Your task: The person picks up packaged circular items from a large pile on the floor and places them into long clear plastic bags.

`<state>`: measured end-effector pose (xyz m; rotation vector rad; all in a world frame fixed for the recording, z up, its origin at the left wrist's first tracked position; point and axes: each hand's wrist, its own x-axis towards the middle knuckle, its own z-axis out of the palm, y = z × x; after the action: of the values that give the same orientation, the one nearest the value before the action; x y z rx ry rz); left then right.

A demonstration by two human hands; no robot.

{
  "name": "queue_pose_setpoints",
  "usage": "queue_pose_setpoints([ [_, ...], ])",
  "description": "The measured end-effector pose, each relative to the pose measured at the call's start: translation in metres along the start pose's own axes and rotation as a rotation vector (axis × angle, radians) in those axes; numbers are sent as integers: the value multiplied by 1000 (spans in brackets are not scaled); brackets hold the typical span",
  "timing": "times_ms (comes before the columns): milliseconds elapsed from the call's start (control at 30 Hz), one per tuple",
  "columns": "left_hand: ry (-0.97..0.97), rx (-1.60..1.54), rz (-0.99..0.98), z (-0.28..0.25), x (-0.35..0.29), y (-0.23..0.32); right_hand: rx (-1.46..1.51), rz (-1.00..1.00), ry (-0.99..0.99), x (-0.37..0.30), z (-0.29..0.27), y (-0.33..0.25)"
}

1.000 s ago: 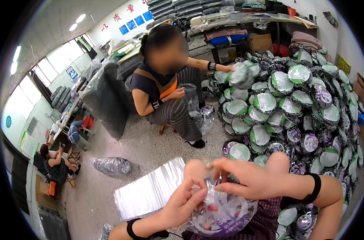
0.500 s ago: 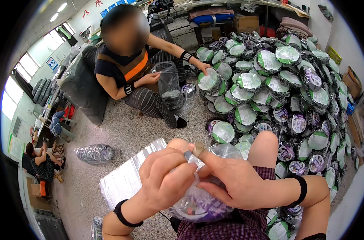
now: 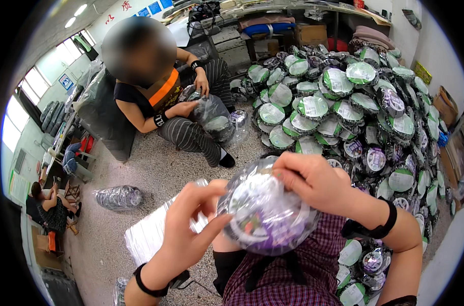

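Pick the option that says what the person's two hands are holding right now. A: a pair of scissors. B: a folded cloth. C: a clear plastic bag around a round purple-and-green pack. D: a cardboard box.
C: both the left hand and the right hand grip a clear plastic bag with a round purple-and-green pack inside, held over the lap.

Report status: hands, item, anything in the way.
Left hand and right hand both grip the clear bag of round purple-labelled packs over the lap. Big pile of round packs at right, untouched. Nothing obstructing.
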<state>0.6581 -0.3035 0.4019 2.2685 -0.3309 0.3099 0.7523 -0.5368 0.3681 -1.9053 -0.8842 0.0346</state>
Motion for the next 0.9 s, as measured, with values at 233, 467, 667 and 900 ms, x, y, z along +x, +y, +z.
queue_pose_setpoints([
  [233,-406,-317,-86,25,30,-9,111,-38,7,-7,18,-6],
  [467,-75,241,292,29,29,0,231,111,-37,-4,22,-3],
  [667,-146,751,623,-2,5,-15,-19,19,-37,-8,14,18],
  [900,2,-640,-57,24,5,-37,-403,-253,-41,-34,29,-1],
])
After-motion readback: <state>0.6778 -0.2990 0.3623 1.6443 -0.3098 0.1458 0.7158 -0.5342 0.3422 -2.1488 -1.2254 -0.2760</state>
